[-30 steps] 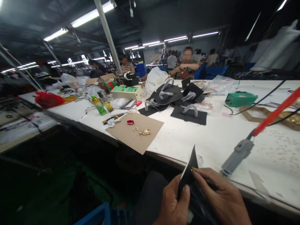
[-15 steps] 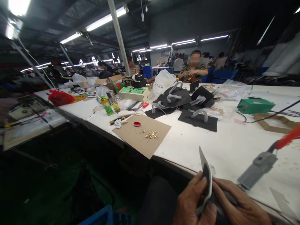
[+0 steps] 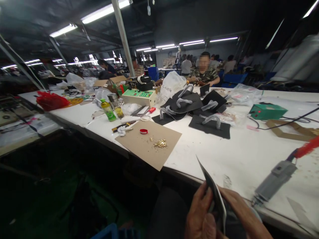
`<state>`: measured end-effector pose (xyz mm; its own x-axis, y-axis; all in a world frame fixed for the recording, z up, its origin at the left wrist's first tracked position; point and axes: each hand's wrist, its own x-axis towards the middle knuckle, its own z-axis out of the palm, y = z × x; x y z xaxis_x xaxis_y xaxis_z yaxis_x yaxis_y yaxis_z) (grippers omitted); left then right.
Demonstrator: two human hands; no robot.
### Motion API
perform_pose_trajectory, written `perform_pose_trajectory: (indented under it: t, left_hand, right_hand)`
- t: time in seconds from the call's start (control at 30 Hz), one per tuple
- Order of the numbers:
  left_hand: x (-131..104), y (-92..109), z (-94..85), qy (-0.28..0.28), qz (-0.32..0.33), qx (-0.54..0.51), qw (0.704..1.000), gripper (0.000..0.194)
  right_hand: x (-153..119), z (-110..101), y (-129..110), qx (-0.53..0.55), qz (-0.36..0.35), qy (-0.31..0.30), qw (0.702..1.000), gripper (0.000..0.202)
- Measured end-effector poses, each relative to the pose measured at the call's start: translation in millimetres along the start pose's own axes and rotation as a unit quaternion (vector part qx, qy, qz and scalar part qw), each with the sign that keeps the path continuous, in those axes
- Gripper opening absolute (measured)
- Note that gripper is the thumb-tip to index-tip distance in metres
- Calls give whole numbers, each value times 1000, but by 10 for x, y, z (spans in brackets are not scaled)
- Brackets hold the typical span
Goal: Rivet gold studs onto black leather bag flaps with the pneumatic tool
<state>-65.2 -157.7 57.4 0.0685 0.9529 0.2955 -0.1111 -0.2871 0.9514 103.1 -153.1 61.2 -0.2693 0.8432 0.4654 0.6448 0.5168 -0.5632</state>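
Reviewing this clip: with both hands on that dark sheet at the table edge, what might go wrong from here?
1. The dark sheet is pinched between the left hand and right hand off the white table, so a loose grip may drop it to the floor.
2. The grey tool with its red cord lies close beside the right hand; an elbow might knock it.
3. Small gold fittings sit loose on the cardboard sheet, which overhangs the table edge; a bump may scatter them.

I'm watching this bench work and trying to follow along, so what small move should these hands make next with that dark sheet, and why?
Probably lower the dark sheet onto the white table. Both the left hand and right hand pinch it upright at the table's edge, partly out of view, and bare tabletop lies just ahead.
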Motion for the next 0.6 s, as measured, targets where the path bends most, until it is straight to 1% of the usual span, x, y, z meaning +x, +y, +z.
perform_pose_trajectory:
  t: [0.07,0.13,0.17,0.23,0.33,0.4,0.47,0.53,0.6]
  left_hand:
    - [-13,54,-44,49,-30,-8,998,44]
    - [4,114,-122,87,-69,-11,994,33]
    - [23,137,-165,95,-81,-13,992,30]
    - [62,165,-234,99,-75,-9,992,25]
    - [85,189,-276,98,-56,16,993,25]
    - [79,207,-277,106,-65,29,992,31]
    - [73,221,-272,113,-80,31,990,41]
    - [75,221,-273,111,-97,20,989,57]
    - [87,200,-285,93,-115,6,989,76]
  right_hand:
    - [28,-7,-134,0,-21,-2,1000,68]
    - [74,-35,-294,31,-36,-7,999,76]
    - [99,-53,-364,50,-39,-13,998,79]
    - [140,-89,-462,77,-36,-23,996,81]
    - [138,-140,-499,81,-23,-26,996,76]
    - [98,-167,-479,83,-24,-20,996,72]
    - [47,-183,-450,87,-32,-16,996,68]
    - [0,-192,-425,91,-34,-11,995,65]
    - [-35,-202,-405,98,-24,-11,995,63]
